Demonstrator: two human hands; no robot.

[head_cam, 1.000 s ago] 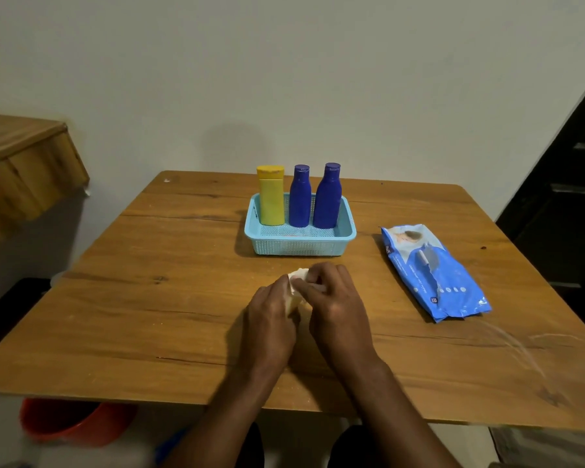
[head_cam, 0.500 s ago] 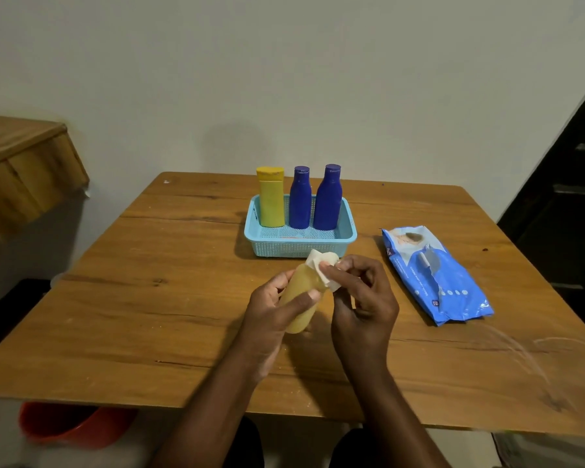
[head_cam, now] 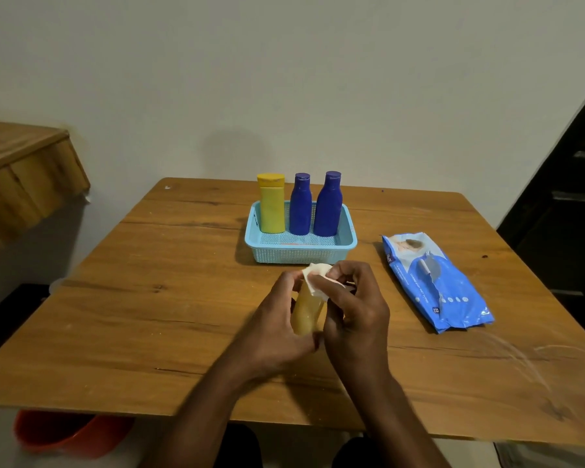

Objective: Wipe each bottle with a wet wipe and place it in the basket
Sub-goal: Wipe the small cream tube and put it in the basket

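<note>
While the left hand clasps the amber bottle, the right hand pinches the wet wipe.

Table: warm brown wood grain, dark knots and streaks. Basket: light blue, fine perforated mesh. Inside: yellow bottle, two deep blue bottles. Held bottle: translucent amber-yellow. Wipe: white. Wipes pack: glossy blue with white print. Wall: plain off-white. Bucket under table: orange-red.
</note>
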